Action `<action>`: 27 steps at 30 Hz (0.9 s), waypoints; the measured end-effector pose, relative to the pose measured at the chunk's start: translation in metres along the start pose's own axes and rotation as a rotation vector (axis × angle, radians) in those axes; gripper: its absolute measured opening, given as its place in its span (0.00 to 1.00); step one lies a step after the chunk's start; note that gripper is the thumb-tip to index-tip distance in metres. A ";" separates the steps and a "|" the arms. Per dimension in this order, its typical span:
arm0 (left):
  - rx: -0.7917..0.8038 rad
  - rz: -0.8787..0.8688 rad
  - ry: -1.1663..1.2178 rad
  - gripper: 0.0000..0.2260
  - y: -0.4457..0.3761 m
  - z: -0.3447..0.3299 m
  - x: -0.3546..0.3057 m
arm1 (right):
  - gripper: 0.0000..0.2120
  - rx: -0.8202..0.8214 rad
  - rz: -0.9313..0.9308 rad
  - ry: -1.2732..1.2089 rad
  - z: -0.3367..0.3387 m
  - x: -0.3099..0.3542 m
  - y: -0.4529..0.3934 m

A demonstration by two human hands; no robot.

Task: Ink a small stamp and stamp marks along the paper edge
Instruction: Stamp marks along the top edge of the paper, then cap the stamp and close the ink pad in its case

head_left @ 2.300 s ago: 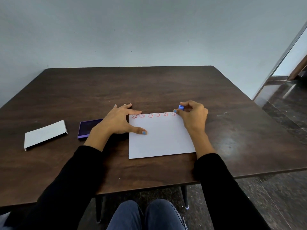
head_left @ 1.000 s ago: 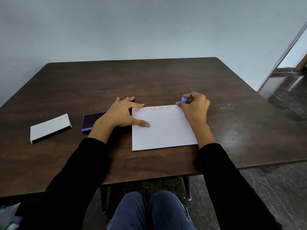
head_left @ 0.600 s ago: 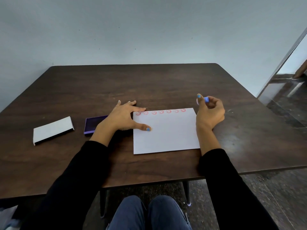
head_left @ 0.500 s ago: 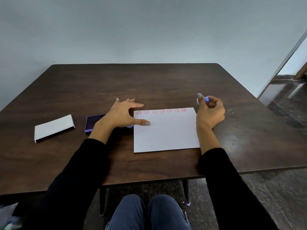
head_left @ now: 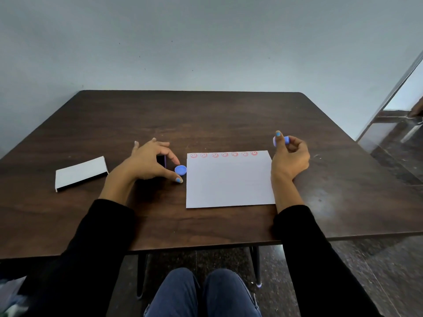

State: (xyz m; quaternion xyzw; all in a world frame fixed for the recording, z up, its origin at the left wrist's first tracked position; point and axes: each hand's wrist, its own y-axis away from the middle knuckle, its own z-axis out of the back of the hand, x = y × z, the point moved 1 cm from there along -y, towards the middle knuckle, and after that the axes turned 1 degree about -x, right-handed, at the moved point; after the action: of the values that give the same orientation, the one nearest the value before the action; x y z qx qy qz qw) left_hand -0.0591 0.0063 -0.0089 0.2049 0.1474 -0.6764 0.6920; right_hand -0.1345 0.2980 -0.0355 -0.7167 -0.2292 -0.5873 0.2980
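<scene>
A white sheet of paper (head_left: 230, 181) lies on the dark wooden table (head_left: 206, 120), with a row of several red smiley marks (head_left: 224, 154) along its far edge. My right hand (head_left: 289, 156) is raised beside the paper's far right corner, pinching a small blue stamp (head_left: 280, 140) between thumb and fingers. My left hand (head_left: 151, 163) hovers left of the paper, thumb and forefinger spread around a small blue round cap (head_left: 180, 169) lying on the table without gripping it. The purple ink pad (head_left: 162, 160) is mostly hidden behind that hand.
A white flat box lid (head_left: 81, 173) lies at the left of the table. The table's front edge runs just above my knees (head_left: 201, 291). A doorway with dark glossy floor (head_left: 398, 138) opens at the right.
My right hand lifted the stamp off the paper's far right corner and moved right. My left hand slid off the paper to the left, uncovering the blue cap.
</scene>
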 end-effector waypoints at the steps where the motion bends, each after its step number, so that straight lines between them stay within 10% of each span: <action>1: 0.000 0.001 0.001 0.14 -0.001 0.000 0.000 | 0.12 0.003 -0.001 0.001 0.000 0.000 0.000; 10: -0.028 -0.013 -0.004 0.08 -0.004 -0.004 0.000 | 0.10 0.012 -0.011 -0.008 0.000 0.001 0.000; 17: -0.448 -0.094 0.213 0.08 -0.007 0.020 -0.002 | 0.07 0.117 -0.121 -0.233 -0.011 0.022 -0.011; 27: -0.692 -0.176 0.155 0.09 -0.017 -0.005 0.005 | 0.10 0.597 -0.087 -0.255 -0.097 0.032 0.094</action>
State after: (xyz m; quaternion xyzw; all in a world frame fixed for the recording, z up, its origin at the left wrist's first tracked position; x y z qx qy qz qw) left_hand -0.0756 0.0046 -0.0174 -0.0041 0.4366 -0.6257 0.6464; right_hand -0.1329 0.1624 -0.0061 -0.6551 -0.4571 -0.4118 0.4385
